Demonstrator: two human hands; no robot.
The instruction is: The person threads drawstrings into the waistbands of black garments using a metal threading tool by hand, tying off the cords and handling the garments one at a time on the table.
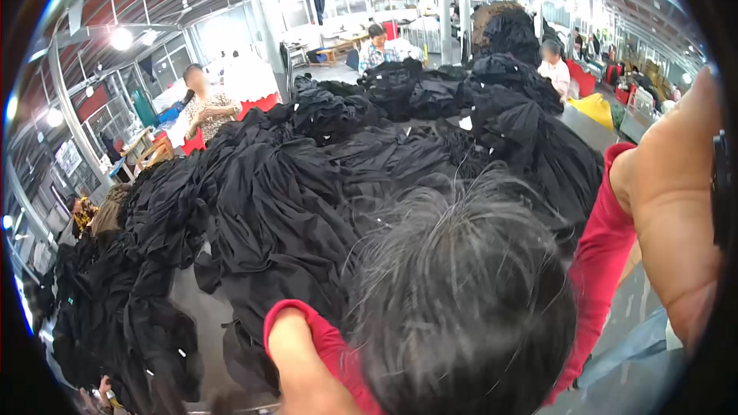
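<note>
Foreground is filled on the right by the bare right hand (676, 223), looming close to the lens; its fingers cannot be made out, so whether its grip is loose or clenched cannot be told. At the lower edge, the bare left forearm (307, 376) is cut off, the hand and its grip unseen. Both arms are clad in red fabric sleeves (603, 238), and between them a dark-haired head (469, 300) is viewed from above. Just beyond, crumpled black cloth (269, 207) is heaped in deep folds across a smooth grey surface (201, 315). Farther off, a soft yellow bundle (593, 110) is spotted at the right, near a person in a pink top (556, 75); behind the heap, a person in a blue floral top (375, 58) is glimpsed.
</note>
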